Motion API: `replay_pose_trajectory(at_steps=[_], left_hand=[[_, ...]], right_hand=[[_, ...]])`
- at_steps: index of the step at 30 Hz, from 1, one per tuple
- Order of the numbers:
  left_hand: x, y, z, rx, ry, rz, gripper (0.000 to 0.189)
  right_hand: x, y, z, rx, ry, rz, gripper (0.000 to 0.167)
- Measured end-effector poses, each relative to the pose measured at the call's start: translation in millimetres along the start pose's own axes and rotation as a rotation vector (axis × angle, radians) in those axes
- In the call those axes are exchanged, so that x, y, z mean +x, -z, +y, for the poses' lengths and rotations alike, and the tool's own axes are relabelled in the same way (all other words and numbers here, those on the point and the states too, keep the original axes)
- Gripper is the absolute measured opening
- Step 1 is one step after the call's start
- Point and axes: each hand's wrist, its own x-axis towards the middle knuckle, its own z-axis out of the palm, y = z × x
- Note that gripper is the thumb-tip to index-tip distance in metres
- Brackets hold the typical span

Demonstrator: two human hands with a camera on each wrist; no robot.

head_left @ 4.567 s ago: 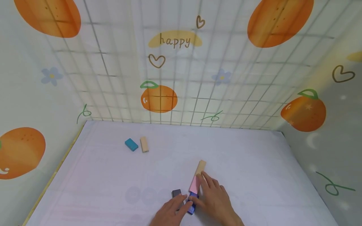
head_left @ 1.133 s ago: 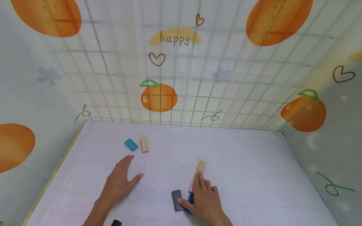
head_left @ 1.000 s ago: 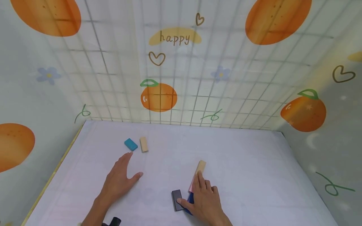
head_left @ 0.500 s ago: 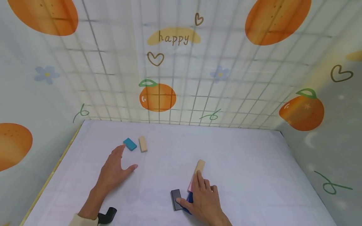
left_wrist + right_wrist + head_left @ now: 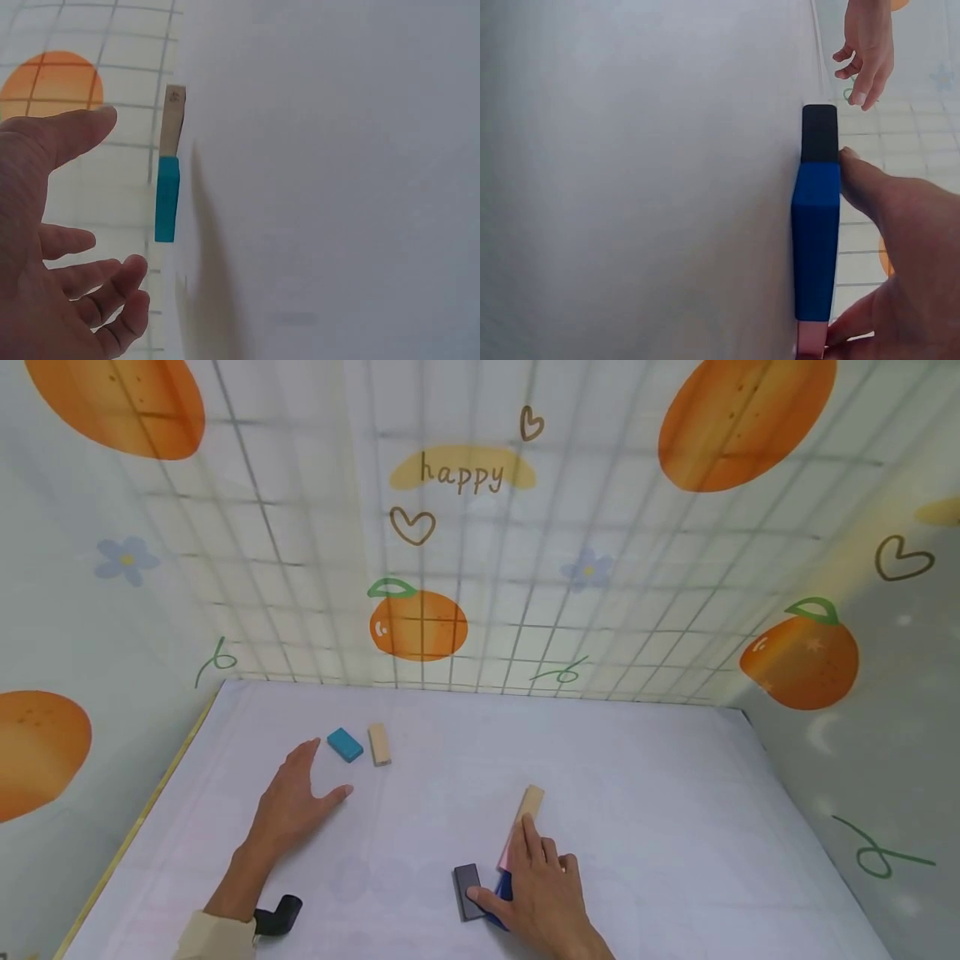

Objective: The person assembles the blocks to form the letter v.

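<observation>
My left hand (image 5: 288, 802) hovers over the left part of the table, thumb and fingers spread, holding nothing. Just beyond its fingertips lies a teal block (image 5: 345, 745), with a plain wooden block (image 5: 379, 744) beside it. My right hand (image 5: 543, 885) rests on a row of blocks. Its thumb touches the dark grey block (image 5: 468, 893), while its extended fingers lie over the pink block (image 5: 506, 858). A blue block (image 5: 816, 247) sits between the grey and pink ones, partly covered by the hand in the head view. A second wooden block (image 5: 533, 798) forms the row's far end.
A white cloth covers the table (image 5: 637, 827). Behind it stands a pale curtain (image 5: 510, 610) printed with oranges, over a wire grid. A black wrist mount (image 5: 279, 917) sticks out beside the left sleeve (image 5: 217, 935).
My left hand has left the grey and blue blocks for the teal one, lately drifting further left. The right hand has shifted slightly left, its thumb now on the grey block.
</observation>
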Motion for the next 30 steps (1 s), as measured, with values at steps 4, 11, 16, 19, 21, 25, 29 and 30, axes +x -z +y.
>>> replay_pose_trajectory(at_steps=[4,11,16,19,21,25,29,30], left_hand=[[9.1,-0.3,-5.8,0.013,0.015,0.001,0.093],[22.6,-5.7,-8.6,0.013,0.029,-0.002,0.101],[30.4,-11.8,-7.2,0.026,0.038,-0.001,0.104],[33.9,-14.5,-7.0,0.020,0.032,0.005,0.106],[35.4,-16.0,-6.9,0.018,0.030,0.004,0.105],[37.5,-18.7,-7.9,0.033,0.041,-0.009,0.105],[38.7,-19.6,-8.7,0.056,0.054,-0.020,0.103],[38.6,-19.6,-8.9,0.057,0.056,-0.020,0.103]], right_hand=[[0.5,-3,1,0.013,0.006,0.007,0.122],[-0.7,-6,1,0.008,0.012,0.028,0.122],[-0.8,-7,2,0.000,0.010,0.033,0.122],[-0.7,-10,2,-0.001,0.009,0.036,0.122],[-0.6,-11,2,-0.001,0.005,0.036,0.122],[-0.5,-14,2,0.002,0.001,0.038,0.122],[-0.6,-14,2,-0.001,-0.002,0.037,0.124],[-0.7,-14,1,0.000,-0.002,0.038,0.124]])
